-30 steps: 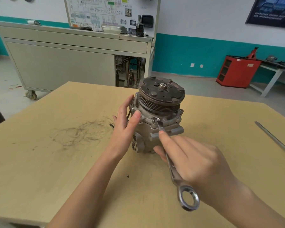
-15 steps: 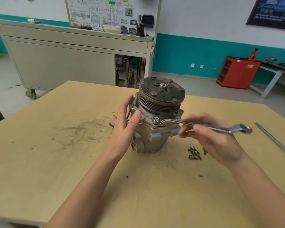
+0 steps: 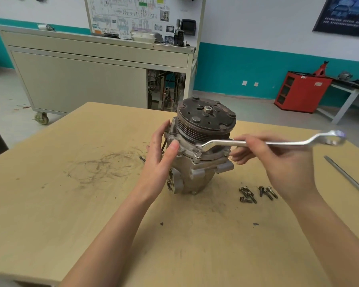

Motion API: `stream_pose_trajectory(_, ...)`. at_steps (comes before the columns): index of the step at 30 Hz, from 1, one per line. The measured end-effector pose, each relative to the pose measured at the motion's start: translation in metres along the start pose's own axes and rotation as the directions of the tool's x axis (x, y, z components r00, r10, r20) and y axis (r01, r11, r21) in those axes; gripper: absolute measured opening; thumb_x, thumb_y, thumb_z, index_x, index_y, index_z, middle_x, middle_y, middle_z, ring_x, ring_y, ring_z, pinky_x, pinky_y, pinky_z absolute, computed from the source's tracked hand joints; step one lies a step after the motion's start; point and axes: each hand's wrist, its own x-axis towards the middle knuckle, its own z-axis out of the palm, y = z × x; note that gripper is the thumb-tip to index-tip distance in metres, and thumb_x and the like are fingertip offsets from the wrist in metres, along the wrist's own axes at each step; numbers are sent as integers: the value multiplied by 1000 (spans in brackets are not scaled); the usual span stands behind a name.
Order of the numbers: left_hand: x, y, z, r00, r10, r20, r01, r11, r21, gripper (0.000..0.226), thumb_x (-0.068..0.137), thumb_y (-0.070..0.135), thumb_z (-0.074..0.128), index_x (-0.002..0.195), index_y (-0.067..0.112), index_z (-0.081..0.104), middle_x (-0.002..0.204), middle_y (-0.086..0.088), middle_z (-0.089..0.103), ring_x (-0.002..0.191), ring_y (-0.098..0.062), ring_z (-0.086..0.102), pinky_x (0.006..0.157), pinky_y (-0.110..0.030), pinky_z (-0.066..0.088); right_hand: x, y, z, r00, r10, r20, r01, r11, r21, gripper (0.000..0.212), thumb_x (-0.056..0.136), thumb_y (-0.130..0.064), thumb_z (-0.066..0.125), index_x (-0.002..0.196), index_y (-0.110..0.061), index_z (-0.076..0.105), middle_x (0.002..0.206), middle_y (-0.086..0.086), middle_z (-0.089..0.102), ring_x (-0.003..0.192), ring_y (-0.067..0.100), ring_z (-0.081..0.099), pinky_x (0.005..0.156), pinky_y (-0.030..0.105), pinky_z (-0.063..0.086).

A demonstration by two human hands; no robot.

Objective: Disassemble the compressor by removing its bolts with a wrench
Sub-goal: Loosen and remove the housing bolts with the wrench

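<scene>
Left hand (image 3: 160, 158) lies flat, fingers straight, on the ribbed grey-metal compressor (image 3: 201, 160). Right hand (image 3: 278, 162) pinches a shiny cranked wrench (image 3: 218, 142); dull bolts (image 3: 255, 193) lie toward the surface (image 3: 50, 204) right edge

wrench (image 3: 257, 143) swung rightward, right hand (image 3: 282, 162) following, loose bolts (image 3: 255, 193) uncovered
</scene>
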Motion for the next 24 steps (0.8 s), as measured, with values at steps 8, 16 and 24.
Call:
stream_pose_trajectory(8,1,-3,0,1000,11,-7,-11,1000,3,78,78,69,41,147,35,29,152,15,33,138,3,29,117,-35,28,-28,-33,34,735,-558,385,589,243,-771,29,93,-19,60,80,5,73,57,9,59,46,24,55,37,26,41)
stream_pose_trajectory(16,1,-5,1,1000,25,-18,-25,1000,0,71,79,68,40,142,39,31,151,16,34,138,5,29,114,-26,26,-38,-28,55,713,-575,400,572,147,-807,31,92,-21,61,83,6,73,56,7,56,45,21,48,43,27,32)
stream_pose_trajectory(24,3,-7,0,999,51,-14,-51,999,-5,71,81,65,42,144,34,32,150,12,36,138,1,31,114,-27,27,-31,-31,67,725,-588,358,521,129,-843,30,89,-23,65,76,3,72,54,5,54,45,20,46,44,26,29)
